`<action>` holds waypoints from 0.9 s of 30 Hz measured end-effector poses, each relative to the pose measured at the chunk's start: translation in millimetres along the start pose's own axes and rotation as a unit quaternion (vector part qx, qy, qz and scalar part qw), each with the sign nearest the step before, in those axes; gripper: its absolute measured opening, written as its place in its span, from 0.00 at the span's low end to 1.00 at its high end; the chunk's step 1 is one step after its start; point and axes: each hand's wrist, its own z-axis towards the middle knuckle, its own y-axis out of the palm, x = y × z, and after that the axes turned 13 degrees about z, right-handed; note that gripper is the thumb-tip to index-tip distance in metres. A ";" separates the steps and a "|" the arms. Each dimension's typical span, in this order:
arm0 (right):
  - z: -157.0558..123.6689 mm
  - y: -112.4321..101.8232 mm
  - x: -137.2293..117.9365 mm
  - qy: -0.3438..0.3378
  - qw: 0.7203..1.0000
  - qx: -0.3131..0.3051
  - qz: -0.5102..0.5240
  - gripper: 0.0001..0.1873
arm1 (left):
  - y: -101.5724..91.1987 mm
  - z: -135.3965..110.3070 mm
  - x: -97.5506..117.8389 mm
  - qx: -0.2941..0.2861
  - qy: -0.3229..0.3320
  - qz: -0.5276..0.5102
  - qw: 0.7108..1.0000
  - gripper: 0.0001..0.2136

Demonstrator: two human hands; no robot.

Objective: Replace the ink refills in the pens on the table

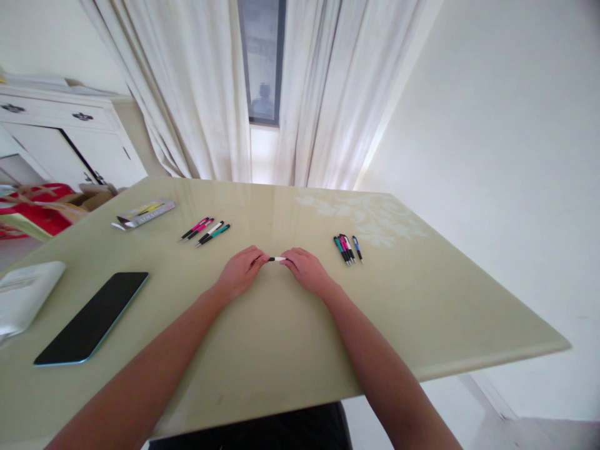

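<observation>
A white pen with a black grip (277, 259) lies crosswise between my two hands, just above or on the tabletop. My left hand (240, 273) pinches its black end, and my right hand (305, 269) pinches the other end. Fingers cover both tips of the pen. Beyond my left hand, several pens in pink, white and teal (206, 231) lie side by side at a slant. To the right of my right hand is a tight group of pens in teal, pink and white (344, 250), with a blue pen (357, 249) slightly apart from it.
The pale glossy table (290, 350) carries an opened small carton (145, 214) at the back left. A black-screened phone or tablet (94, 319) and a white object (29, 294) lie at the left. Past the table stand curtains (197, 87) and a white cabinet (70, 134).
</observation>
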 end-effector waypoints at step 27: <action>-1.3 -0.5 -2.8 -0.016 1.000 -0.008 -0.013 0.15 | 1.7 0.2 0.0 -0.026 0.025 0.044 0.998 0.20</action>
